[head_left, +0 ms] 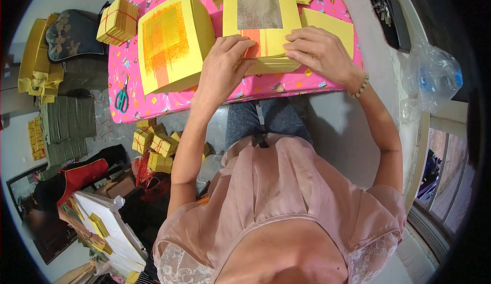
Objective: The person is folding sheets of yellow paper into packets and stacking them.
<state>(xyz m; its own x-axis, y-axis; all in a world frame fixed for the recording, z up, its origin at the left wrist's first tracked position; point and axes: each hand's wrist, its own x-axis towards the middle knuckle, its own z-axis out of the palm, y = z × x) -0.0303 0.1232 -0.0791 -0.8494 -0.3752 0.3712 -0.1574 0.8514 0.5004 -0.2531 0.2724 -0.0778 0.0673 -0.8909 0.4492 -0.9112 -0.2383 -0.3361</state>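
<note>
At the near side of a table (327, 82) under a pink patterned cloth, I have both hands on a stack of yellow paper (260, 15) whose top sheet bears a silver square and orange streaks. The left hand (225, 64) is half closed, its bent fingers over the near left corner and its thumb by the edge; I cannot tell whether it grips. The right hand (318, 51), with a beaded bracelet (360, 86) at the wrist, is partly open, its curved fingers touching the near right corner; its hold, too, I cannot determine. To the left stands a thick yellow block (176, 43) with an orange-gold patch, then a tied bundle (117, 21) and green-handled scissors (121, 97). Beside the right hand lie yellow sheets (335, 31); farther right, I note a black pouch (388, 20) with keys.
</note>
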